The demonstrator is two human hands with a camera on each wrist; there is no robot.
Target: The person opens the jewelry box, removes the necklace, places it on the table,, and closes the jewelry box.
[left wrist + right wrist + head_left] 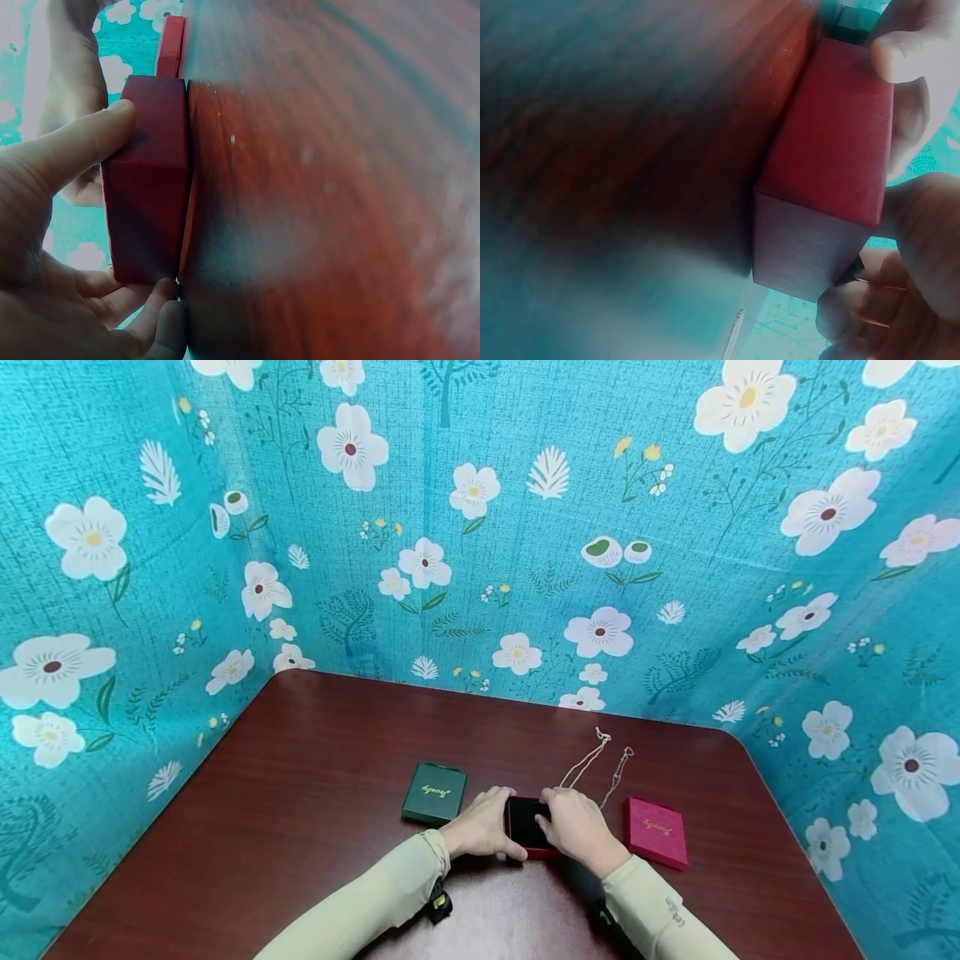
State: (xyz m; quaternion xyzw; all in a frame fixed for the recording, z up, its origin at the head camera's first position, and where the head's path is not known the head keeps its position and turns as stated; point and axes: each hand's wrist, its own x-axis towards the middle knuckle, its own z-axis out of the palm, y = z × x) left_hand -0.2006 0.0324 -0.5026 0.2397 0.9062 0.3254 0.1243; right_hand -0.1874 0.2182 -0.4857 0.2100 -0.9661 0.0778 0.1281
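An uncovered red jewelry box (pixel 542 853) with a black inside (pixel 525 823) sits on the table in front of me. My left hand (pixel 480 823) grips its left side, thumb on the near wall and fingers round the far side. At its right part, my right hand (pixel 583 827) holds the far edge with curled fingers, the thumb over the black inside. A small black piece (pixel 851 270) shows beside those fingers in the right wrist view; I cannot tell whether they pinch it. Two silvery chains, one longer (pixel 585 763) and one shorter (pixel 618 774), lie beyond the right hand.
A closed-looking green jewelry box (pixel 435 793) with gold lettering lies left of the hands. To the right is a crimson square box or lid (pixel 656 832), also gold-lettered. The dark wooden table (pixel 300 777) ends at a blue flowered curtain (pixel 480 593).
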